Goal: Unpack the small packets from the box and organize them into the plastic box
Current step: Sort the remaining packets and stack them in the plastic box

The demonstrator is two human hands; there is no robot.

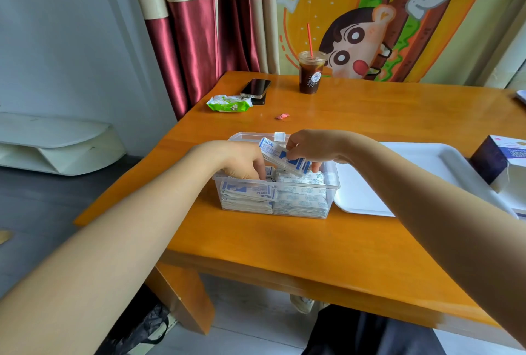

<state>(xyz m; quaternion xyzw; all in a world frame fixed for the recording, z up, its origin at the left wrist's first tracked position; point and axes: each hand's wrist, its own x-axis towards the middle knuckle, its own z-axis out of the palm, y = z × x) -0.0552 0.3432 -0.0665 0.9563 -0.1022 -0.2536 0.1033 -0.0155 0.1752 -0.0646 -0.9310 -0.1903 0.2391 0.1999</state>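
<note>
Left arm is closest, left hand buried in the plastic box, can't tell if it's gripping. Right hand pinches a packet stack, slanting down-right just above.

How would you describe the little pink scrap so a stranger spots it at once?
Find the orange wooden table. Beyond the clear plastic box, short of the iced drink, lies the pink scrap. It alone is tiny, crumpled and pink, touching nothing.
</note>
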